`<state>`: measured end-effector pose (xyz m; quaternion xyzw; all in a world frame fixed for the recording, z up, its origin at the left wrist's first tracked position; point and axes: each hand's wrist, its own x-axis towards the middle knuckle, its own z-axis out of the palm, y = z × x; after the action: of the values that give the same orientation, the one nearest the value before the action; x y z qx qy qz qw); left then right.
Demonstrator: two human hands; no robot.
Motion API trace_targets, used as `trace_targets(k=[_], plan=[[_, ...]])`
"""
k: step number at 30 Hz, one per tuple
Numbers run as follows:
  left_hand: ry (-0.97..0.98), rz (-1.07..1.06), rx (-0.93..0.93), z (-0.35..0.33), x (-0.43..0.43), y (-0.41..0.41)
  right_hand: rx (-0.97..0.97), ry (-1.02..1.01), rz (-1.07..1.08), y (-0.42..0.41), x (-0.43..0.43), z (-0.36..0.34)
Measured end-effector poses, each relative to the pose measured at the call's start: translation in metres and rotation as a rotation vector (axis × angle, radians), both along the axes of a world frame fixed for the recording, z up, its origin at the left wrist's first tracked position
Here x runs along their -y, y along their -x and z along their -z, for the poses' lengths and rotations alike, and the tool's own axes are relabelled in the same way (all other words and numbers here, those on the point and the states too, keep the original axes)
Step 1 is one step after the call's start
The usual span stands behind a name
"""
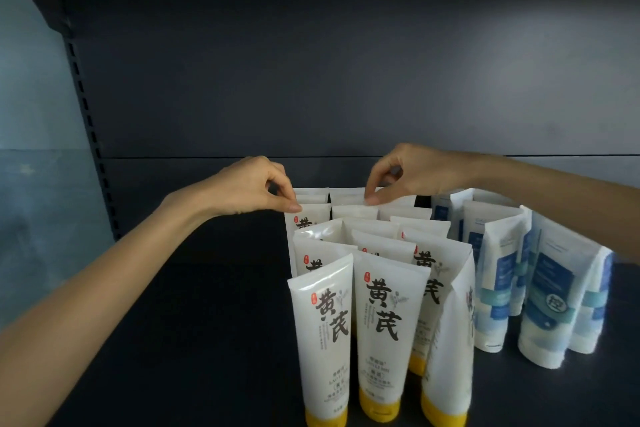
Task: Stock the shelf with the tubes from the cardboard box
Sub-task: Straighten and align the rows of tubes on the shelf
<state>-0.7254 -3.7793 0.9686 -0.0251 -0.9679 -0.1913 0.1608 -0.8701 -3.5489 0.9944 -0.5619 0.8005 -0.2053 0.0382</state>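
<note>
Front yellow-capped tubes (381, 340): crowded upright; left hand (249, 187), right hand (412, 173) each pinch back-row tubes (346, 196); nudge risks toppling.

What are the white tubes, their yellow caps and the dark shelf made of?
The white tubes look like soft, glossy plastic: light glints off them and their tops are sealed flat. The yellow caps seem harder, smooth plastic. The shelf is probably painted metal, dark and matte, with a slotted upright beside it; I can't be sure.

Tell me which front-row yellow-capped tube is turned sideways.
The rightmost tube: tilted, its label turned toward the blue tubes; the left tube and middle tube stand label-forward.
</note>
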Motion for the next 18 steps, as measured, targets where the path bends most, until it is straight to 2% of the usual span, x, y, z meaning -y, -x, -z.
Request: trace_targets(k=[9, 18], plan=[[0.045, 0.034, -0.044, 0.001, -0.019, 0.013, 0.068, -0.216, 0.062, 0.011, -0.041, -0.015], [0.014, 0.129, -0.043, 0.005, -0.034, 0.031, -0.010, -0.089, 0.082, 0.015, -0.044, -0.002]])
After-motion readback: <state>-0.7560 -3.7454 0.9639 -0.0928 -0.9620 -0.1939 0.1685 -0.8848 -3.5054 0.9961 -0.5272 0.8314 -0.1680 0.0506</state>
